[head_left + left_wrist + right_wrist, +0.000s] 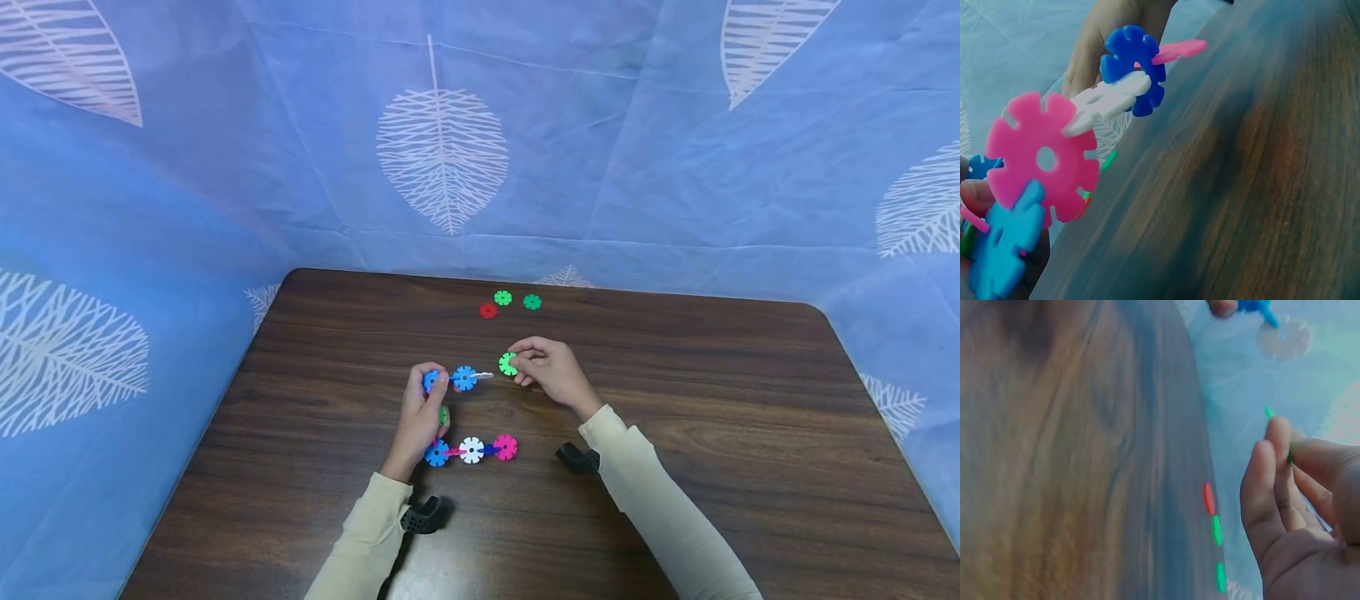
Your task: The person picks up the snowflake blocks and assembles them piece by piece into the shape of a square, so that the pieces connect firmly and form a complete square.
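Observation:
My left hand point(414, 419) grips a C-shaped chain of slotted plastic discs by its left side, hiding part of it. Along the upper arm a light blue disc point(465, 378) carries a white disc point(485, 376) seen edge-on at the free end. The lower arm runs from a blue disc point(437, 453) through another white disc point(472, 450) to a pink disc point(506, 447). Between thumb and fingertips, my right hand point(553, 371) pinches a light green slotted disc point(507, 364), just right of the white end and apart from it.
Near the far edge of the brown wooden table point(712, 400) lie three loose discs: red point(488, 311), light green point(503, 297) and darker green point(532, 302). A blue cloth point(585, 183) with white leaf prints hangs behind the table.

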Demonstrator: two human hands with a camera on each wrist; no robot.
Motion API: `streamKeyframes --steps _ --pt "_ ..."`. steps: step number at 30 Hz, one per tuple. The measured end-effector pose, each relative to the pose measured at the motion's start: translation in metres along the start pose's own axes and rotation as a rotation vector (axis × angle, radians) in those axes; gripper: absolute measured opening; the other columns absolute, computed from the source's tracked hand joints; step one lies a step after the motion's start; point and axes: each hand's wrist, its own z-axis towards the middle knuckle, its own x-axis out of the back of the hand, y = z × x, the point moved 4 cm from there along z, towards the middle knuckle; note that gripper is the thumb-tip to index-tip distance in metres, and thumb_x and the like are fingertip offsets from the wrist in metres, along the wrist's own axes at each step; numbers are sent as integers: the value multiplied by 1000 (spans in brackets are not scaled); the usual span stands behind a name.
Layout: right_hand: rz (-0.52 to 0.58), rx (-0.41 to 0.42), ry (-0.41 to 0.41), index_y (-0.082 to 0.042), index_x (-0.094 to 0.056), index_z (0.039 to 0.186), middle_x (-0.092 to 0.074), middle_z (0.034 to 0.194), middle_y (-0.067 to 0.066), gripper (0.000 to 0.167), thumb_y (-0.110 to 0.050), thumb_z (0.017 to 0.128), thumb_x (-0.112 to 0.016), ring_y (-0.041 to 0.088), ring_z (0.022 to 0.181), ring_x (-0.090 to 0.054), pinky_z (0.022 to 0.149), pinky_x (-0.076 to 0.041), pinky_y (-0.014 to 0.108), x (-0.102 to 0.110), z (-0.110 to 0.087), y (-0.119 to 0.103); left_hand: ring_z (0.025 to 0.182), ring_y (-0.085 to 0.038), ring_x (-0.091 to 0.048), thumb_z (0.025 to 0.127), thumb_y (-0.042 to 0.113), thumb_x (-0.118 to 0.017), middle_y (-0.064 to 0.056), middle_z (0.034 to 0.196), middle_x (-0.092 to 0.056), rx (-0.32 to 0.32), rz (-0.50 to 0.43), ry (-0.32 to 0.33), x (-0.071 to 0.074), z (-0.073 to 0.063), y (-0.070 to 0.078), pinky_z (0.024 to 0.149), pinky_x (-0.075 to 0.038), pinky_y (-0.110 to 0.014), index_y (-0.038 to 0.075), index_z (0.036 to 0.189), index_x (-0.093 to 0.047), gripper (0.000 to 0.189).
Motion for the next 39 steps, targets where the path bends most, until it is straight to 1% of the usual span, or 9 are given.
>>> streamKeyframes --steps 7,12,15,20,26,30,34,37,39 --pt "76 -25 2 6 -62 106 -63 90 34 27 -17 91 -64 12 63 -63 63 -58 31 -3 -14 -5 35 -11 -37 102 28 -41 -28 100 -54 3 1 2 -1 1 2 35 -34 -20 7 123 -37 30" --pt "83 -13 3 5 -62 105 -62 85 32 26 -17 92 -63 11 60 -61 61 -58 33 -5 -16 -7 35 -11 -37 102 27 -42 -26 100 -52 5 -21 5 -3 2 2 35 -33 -19 7 121 -37 28" --pt "71 -11 0 6 -62 105 -64 84 29 26 -16 92 -63 11 59 -61 61 -58 36 -6 -17 -8 35 -10 -36 102 25 -41 -26 101 -52 -12 -48 -1 -4 2 1 35 -32 -20 5 121 -37 28" --pt "48 -9 4 6 -63 105 -64 81 26 26 -17 92 -63 11 59 -61 64 -58 43 -8 -18 -8 34 -9 -35 103 25 -40 -27 104 -52 -29 -51 -5 -3 2 0 34 -31 -20 3 122 -36 29" --pt "53 -12 -1 5 -63 104 -63 82 30 26 -18 92 -63 12 59 -61 66 -56 50 -12 -20 -10 34 -10 -36 103 21 -39 -23 102 -52 -14 -51 -14 -2 2 1 35 -32 -20 3 124 -36 28" --pt "52 -11 4 5 -63 104 -64 81 26 25 -17 92 -63 12 59 -61 66 -56 49 -14 -21 -12 34 -9 -35 103 15 -39 -11 90 -53 -21 -40 -33 -4 -2 12 36 -32 -19 -1 123 -36 26" --pt "26 -39 8 4 -63 101 -63 78 22 23 -17 93 -61 11 57 -59 64 -57 47 -14 -23 -13 35 -8 -36 102 13 -39 -1 67 -45 -39 -9 -52 -7 -10 27 37 -33 -18 -6 124 -33 29" --pt "-11 -47 2 5 -64 98 -61 77 25 21 -14 95 -58 11 54 -56 58 -57 41 -15 -27 -20 34 -9 -36 102 14 -39 0 56 -36 -53 3 -62 -9 -12 32 37 -33 -18 -8 125 -32 32" --pt "-31 -36 -4 7 -64 96 -61 75 24 21 -12 96 -55 11 52 -55 53 -55 35 -15 -31 -29 34 -9 -36 102 14 -39 0 54 -35 -60 8 -65 -10 -13 33 36 -33 -18 -8 124 -32 32"
